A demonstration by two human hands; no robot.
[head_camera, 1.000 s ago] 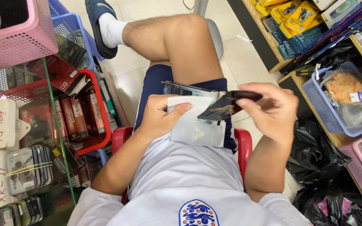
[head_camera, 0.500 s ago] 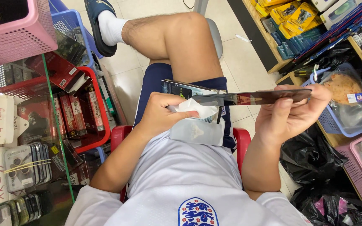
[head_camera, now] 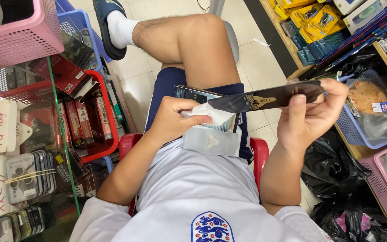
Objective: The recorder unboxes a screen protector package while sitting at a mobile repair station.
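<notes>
The right hand (head_camera: pixel 312 116) holds a long dark flat package (head_camera: pixel 269 97) at about 2 o'clock, its grip closed on the package's far end with the thumb pressed on top. The package lies almost flat and points toward 9 o'clock. The left hand (head_camera: pixel 175 118) sits near the middle, its grip closed on a small white cloth (head_camera: pixel 211 115), which touches the near end of the package. Under both hands, on the lap, lie a pale flat pouch (head_camera: pixel 211 142) and a dark box (head_camera: pixel 198 95).

To do this well, I think the right hand should keep the package steady and level, while the left hand moves the cloth with soft, even strokes and does not bend the package.

There is no table here. The person sits on a red chair (head_camera: pixel 260 154). At 9 o'clock stands a red basket (head_camera: pixel 106 112) full of boxes. A pink basket (head_camera: pixel 19 36) is at 10 o'clock. Black bags (head_camera: pixel 332 170) lie at 4 o'clock, and shelves (head_camera: pixel 292 49) stand at 1 o'clock.
</notes>
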